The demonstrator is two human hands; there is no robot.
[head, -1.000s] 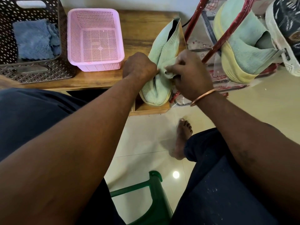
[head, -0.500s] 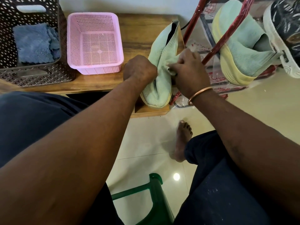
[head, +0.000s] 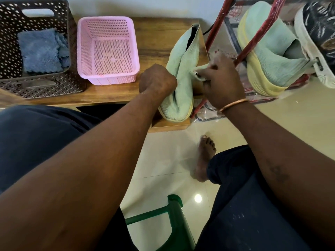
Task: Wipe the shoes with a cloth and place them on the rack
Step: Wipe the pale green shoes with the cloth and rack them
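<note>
Our left hand (head: 157, 82) was clenched on the near side of a mint-green knit shoe (head: 181, 69), holding it on the right end of the wooden bench (head: 159, 33), with the toe towards six o'clock and the dark opening towards twelve. Our right hand (head: 223, 84), with a copper bangle (head: 233, 104) on the wrist, pinched a pale green cloth (head: 200, 70) and pressed it against the shoe's right flank. We could not tell how much of the cloth was bunched inside the fingers.

At three o'clock from that shoe stood the red shoe rack (head: 217, 24), wrapped in clear plastic. Its matching mint-green shoe with a yellow sole (head: 268, 51) sat on the rack, tilted behind a red bar. At that shoe's three o'clock a dark patterned shoe with a white sole (head: 319, 28) lay just beside it.

At nine o'clock from our left hand a pink perforated basket (head: 107, 49) sat on the bench. Further towards nine o'clock was a brown lattice basket (head: 36, 84) holding folded blue towels (head: 39, 51).

Towards six o'clock our bare foot (head: 204, 156) rested on the pale tiled floor, with the green plastic stool (head: 174, 214) between our knees.
</note>
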